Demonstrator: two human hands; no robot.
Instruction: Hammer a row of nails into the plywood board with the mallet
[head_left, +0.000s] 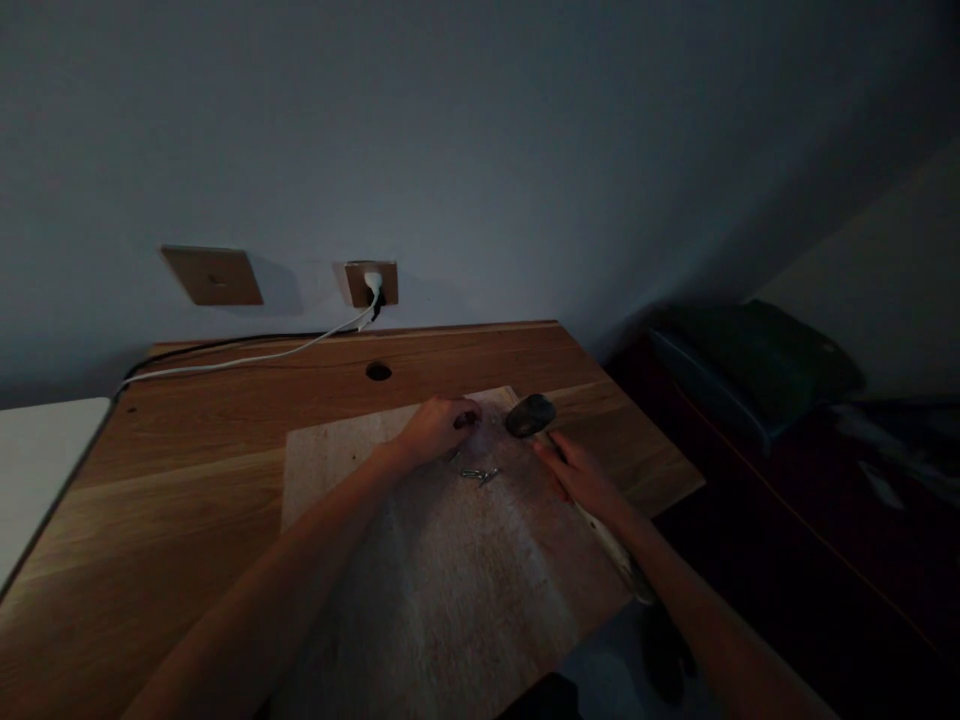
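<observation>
A pale plywood board (420,590) lies on a wooden desk (180,480). My left hand (435,428) rests on the board's far part, fingers pinched on a small dark thing I cannot make out. My right hand (581,478) grips a hammer (531,415) by its light handle, close to the dark head, which sits just right of my left fingertips. A few small metal nails (480,475) lie loose on the board between both hands.
A white cable (255,358) runs from a wall socket (372,283) across the desk's back edge. A cable hole (378,371) sits near the back. A dark bag (757,370) lies on dark furniture to the right. A white surface (37,450) adjoins the left.
</observation>
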